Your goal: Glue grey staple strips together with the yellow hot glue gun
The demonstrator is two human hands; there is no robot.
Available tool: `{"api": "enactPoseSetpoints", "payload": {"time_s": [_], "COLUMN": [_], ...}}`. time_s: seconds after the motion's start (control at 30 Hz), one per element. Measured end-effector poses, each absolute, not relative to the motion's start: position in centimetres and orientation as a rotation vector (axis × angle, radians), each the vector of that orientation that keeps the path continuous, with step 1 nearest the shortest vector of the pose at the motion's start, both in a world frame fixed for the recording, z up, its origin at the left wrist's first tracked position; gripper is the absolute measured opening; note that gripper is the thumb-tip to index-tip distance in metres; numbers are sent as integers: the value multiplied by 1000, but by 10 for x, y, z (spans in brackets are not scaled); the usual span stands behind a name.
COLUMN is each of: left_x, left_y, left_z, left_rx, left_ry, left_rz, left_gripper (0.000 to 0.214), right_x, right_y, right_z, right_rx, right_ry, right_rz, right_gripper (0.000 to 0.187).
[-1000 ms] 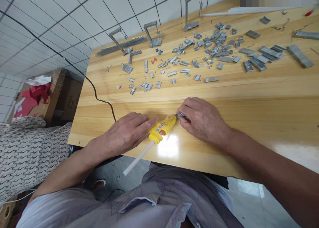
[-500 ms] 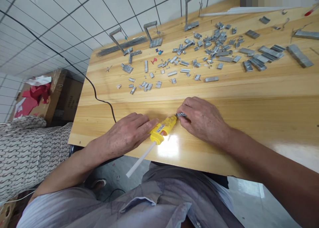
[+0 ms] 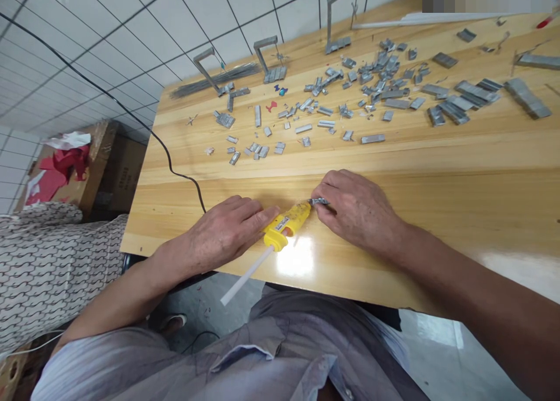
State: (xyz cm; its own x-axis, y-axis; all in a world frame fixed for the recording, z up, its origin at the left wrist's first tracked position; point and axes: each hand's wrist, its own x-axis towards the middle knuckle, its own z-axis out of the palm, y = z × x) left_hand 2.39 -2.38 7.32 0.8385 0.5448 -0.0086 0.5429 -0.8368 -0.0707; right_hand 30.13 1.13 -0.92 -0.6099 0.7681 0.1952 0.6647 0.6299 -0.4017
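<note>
My left hand [image 3: 230,229] is closed around a yellow hot glue gun [image 3: 295,217], its thumb along the top of the body. A long white glue stick [image 3: 247,275] juts from the gun's rear end, toward me. The nozzle points right, at a small grey metal piece [image 3: 321,201] pinched in the fingers of my right hand [image 3: 354,205]. Most of that piece is hidden by the fingers; whether the tip touches it I cannot tell. Both hands are low over the wooden table [image 3: 437,185], near its front edge.
Many grey staple-like metal strips [image 3: 385,68] lie scattered across the back half. Three bent metal frames, one a tall one [image 3: 330,24], stand along the tiled wall. A black cord [image 3: 164,147] runs over the left side. Thin metal rods [image 3: 214,80] lie at the back left.
Almost nothing differs. Both hands keep the glue gun and the metal piece in about the same place; the view has shifted very slightly.
</note>
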Motion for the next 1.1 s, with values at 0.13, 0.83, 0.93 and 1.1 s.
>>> {"api": "enactPoseSetpoints", "payload": {"time_s": [0.13, 0.83, 0.93, 1.1], "left_x": [19, 4, 5, 3], "left_y": [-22, -12, -12, -10], "left_z": [76, 66, 68, 67], "left_rx": [-3013, -3280, -3252, -3236], "left_ry": [-932, -1279, -1262, -1218], "left_rz": [29, -73, 18, 55], "left_gripper": [31, 42, 41, 40], "right_x": [301, 303, 303, 304], "right_y": [11, 11, 11, 11], "right_z": [-8, -16, -15, -17], "right_rx": [-1140, -1089, -1086, -1091], "right_ry": [-2517, -2469, -2473, -2463], "right_rz": [400, 348, 342, 339], "right_gripper": [19, 17, 16, 16]}}
